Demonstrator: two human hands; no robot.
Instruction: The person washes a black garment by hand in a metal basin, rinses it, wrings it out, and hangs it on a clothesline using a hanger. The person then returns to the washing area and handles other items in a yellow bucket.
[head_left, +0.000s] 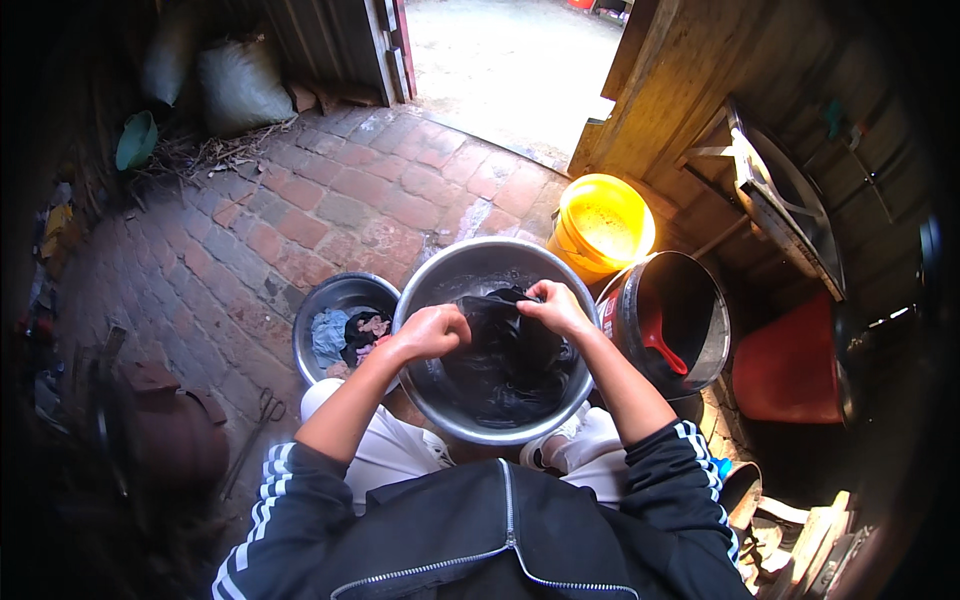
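Note:
A large metal basin (420, 285) stands between my knees, with water and black cloth (517, 345) in it. Over the basin, my right hand (556, 307) pinches the raised upper edge of this wet cloth between thumb and fingers. My left hand (439, 330) is curled at the cloth's left end above the basin's left side; its fingertips are partly hidden. Much of the cloth lies bunched in the water below both hands. Left of the basin, a smaller metal basin (304, 322) holds blue, black and pinkish fabric pieces (328, 337).
Beyond the basin to the right stands a yellow bucket (562, 244) with foamy liquid. Nearer is a dark bucket (716, 322) with a red dipper (660, 341) inside. A red tub (787, 367) sits farther right. Fire tongs (259, 427) lie on the brick floor (360, 187) at left.

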